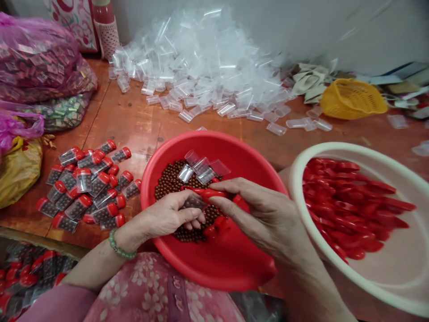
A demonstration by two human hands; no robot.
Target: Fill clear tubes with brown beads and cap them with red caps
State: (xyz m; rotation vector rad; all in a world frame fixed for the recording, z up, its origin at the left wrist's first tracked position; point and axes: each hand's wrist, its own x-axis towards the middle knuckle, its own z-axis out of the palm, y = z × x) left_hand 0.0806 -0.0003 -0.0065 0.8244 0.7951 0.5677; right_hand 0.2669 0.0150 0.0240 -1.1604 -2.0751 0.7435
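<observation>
My left hand (pixel 177 212) is closed round a clear plastic tube (pixel 194 202) with dark beads inside, above the red basin (pixel 214 279). Between the thumb and fingers of my right hand (pixel 251 203) is a red plastic piece (pixel 209 193), its left end against the tube. Brown beads (pixel 170 179) lie in the left part of the basin, with several clear tubes (pixel 201 166) on top. Other red pieces (pixel 219 228) rest beside the beads, below my right hand.
Filled tubes with red caps (pixel 83 179) lie at left, near plastic bags (pixel 40 58). Clear tubes (pixel 208 67) are heaped at the back. A white basin (pixel 335 150) of red pieces (pixel 351 205) stands at right, below a yellow basket (pixel 351 100). More filled tubes (pixel 27 277) are at lower left.
</observation>
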